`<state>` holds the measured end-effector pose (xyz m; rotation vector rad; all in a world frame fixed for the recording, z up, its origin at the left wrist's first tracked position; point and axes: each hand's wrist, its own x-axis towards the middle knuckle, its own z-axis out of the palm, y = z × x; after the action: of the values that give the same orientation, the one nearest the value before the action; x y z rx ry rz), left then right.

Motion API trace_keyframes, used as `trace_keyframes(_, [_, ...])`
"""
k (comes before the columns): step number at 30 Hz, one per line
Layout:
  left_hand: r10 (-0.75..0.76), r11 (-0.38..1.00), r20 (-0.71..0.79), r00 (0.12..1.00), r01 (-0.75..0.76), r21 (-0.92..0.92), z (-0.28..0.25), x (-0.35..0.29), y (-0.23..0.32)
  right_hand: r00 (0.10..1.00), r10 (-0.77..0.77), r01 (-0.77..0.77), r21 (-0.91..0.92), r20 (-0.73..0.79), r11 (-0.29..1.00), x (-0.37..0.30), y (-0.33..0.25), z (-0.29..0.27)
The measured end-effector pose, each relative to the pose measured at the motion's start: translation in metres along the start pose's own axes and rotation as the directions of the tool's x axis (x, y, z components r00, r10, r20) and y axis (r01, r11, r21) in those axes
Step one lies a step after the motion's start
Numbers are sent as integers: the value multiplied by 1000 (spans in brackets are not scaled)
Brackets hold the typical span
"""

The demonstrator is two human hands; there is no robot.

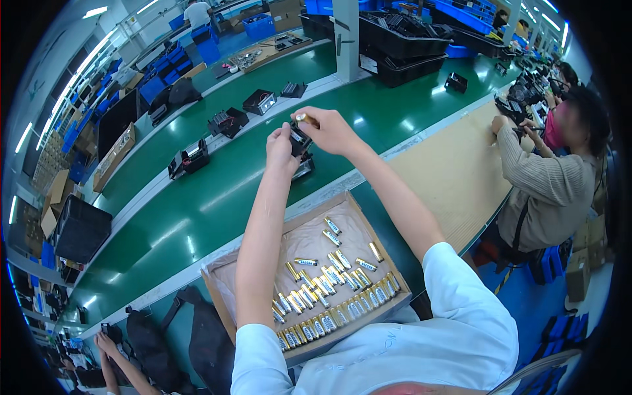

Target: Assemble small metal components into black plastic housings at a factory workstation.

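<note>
Over the green conveyor, my left hand (pixel 281 150) is closed round a small black plastic casing (pixel 300 143), seen mostly edge-on between my hands. My right hand (pixel 331 131) pinches a gold-ended battery (pixel 303 118) at the top of that casing. Whether the battery touches the casing, I cannot tell. Another black casing (pixel 304 168) with a shiny face sits just below, partly hidden by my hands. Under my forearms lies an open cardboard box (pixel 355 209) of gold and white batteries (pixel 326 284), some loose, others lined up along its near side.
Several black casings, some with red wires (pixel 191 160), stand along the conveyor (pixel 217 191). Black crates (pixel 401 59) rise behind a metal post (pixel 345 39). To the right, a co-worker (pixel 546 171) works beside a tan board (pixel 447 171). Black bags (pixel 204 329) lie left of the box.
</note>
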<state>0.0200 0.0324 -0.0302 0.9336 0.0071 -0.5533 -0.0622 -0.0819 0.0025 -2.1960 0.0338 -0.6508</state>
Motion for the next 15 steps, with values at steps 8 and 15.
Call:
trace_keyframes(8, [194, 954, -28, 981, -182, 236, -9, 4, -5, 964, -262, 261, 30, 51, 965, -5, 24, 10])
trace_keyframes(15, [117, 983, -35, 992, -111, 147, -8, 10, -2, 961, -182, 179, 32, 208, 983, -2, 40, -9])
